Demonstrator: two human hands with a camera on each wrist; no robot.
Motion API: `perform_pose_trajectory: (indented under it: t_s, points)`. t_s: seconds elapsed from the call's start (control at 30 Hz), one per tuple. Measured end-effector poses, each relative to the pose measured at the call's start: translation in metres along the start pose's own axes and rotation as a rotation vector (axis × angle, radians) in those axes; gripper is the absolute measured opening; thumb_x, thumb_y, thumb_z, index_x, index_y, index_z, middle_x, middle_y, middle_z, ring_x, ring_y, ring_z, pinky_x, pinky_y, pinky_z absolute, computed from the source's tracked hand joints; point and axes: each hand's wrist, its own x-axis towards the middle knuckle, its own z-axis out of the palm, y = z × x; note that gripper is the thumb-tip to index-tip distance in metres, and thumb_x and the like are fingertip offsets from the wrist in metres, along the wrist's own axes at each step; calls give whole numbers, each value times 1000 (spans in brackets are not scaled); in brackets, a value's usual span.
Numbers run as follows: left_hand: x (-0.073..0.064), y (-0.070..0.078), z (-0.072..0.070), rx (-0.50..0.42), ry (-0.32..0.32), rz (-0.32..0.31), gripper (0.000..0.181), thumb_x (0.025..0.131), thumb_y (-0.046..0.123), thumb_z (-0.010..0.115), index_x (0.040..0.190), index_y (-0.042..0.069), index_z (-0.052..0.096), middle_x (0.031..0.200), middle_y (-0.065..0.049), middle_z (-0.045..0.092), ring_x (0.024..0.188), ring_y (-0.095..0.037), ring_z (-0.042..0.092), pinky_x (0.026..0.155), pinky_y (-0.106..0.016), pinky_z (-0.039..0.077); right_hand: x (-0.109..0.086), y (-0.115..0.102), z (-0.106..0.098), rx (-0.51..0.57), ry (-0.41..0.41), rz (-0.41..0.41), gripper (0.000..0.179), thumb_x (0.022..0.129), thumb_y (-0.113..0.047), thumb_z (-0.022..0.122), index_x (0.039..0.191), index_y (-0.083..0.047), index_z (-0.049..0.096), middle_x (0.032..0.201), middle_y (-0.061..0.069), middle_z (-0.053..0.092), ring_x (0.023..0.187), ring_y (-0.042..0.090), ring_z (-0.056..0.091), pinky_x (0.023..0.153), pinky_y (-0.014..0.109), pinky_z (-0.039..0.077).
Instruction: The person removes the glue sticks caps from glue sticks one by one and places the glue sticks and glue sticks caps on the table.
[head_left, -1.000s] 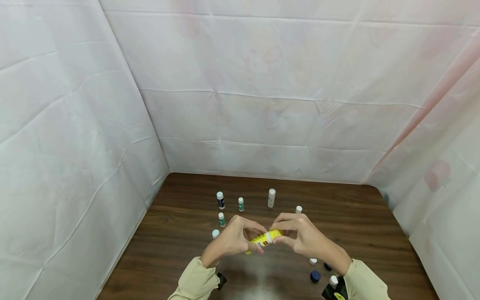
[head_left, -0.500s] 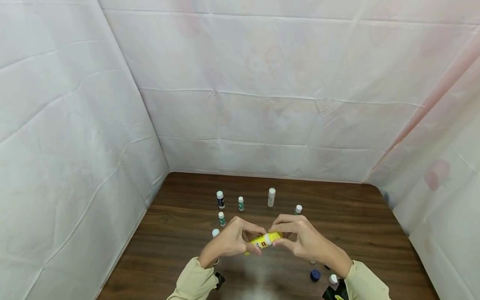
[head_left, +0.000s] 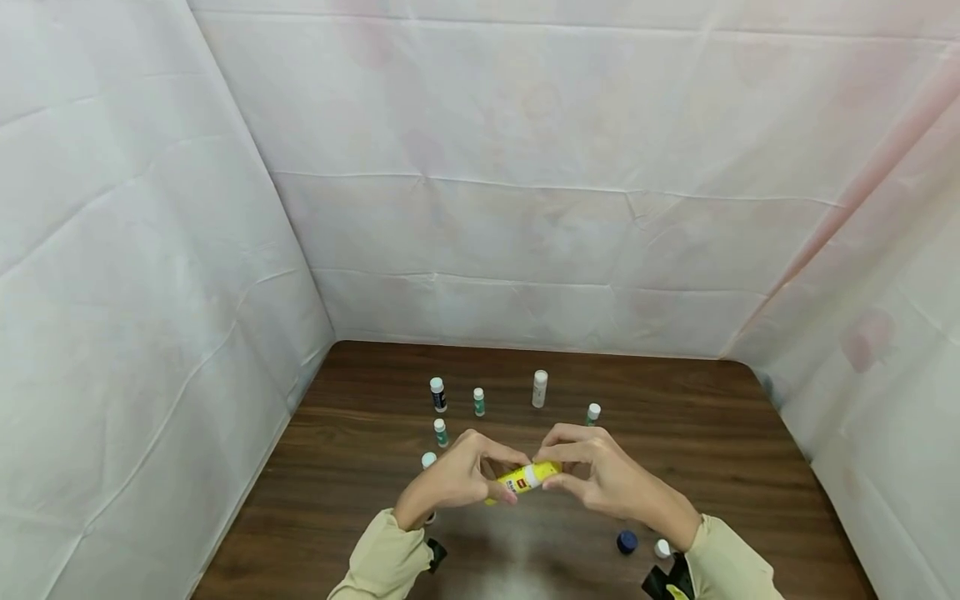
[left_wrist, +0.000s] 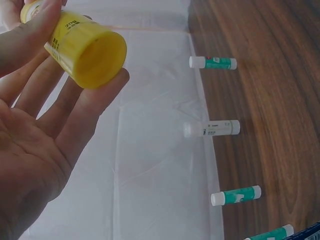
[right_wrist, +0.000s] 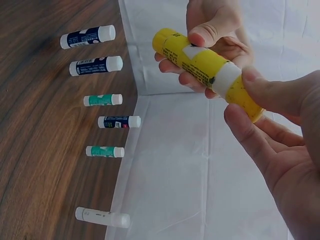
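Both hands hold one yellow glue stick (head_left: pixel 519 480) above the wooden table. My left hand (head_left: pixel 459 477) pinches the body of the tube between thumb and fingers. At the other end, my right hand (head_left: pixel 603 468) grips the yellow cap, beside a white band around the tube. The right wrist view shows the glue stick (right_wrist: pixel 187 56) lying slantwise, its printed label partly under the left thumb. In the left wrist view the hollow round base of the glue stick (left_wrist: pixel 100 59) faces the camera.
Upright on the table (head_left: pixel 360 450) stand a navy glue stick (head_left: pixel 438 396), green ones (head_left: pixel 479 403) and a white one (head_left: pixel 540 389). A green one (head_left: pixel 593 413) is partly behind the right hand. Near the right wrist are a dark blue round top (head_left: pixel 627 542) and a white top (head_left: pixel 662 548).
The head view has shifted slightly. Both hands keep their hold on the glue stick, with hardly any visible movement.
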Motion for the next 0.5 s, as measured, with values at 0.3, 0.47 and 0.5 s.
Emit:
perform_pose_trajectory:
  t_s: [0.3,0.47,0.5]
  points:
    - [-2,-4,-3,-23,-35,22,36,75,7,79,109,12,72,95,3,71,73,-15,67,61,-29,56,1,-3,2,-3,2,1,25,78,-3,75,102,-8,71,99,1,62,76,7,58,56,17,48]
    - [-2,-5,-4,-58,-71,21,37,75,6,78,111,10,71,98,0,71,77,-17,68,67,-29,56,1,-7,2,-15,-15,1,27,78,-1,75,103,-8,71,100,0,61,79,8,59,59,18,50]
    - [-2,-5,-5,-67,-81,22,37,75,6,78,111,10,70,99,-1,71,78,-18,68,67,-29,56,2,-8,1,-17,-19,-5,27,78,-1,75,104,-8,70,101,1,61,80,8,59,59,18,49]
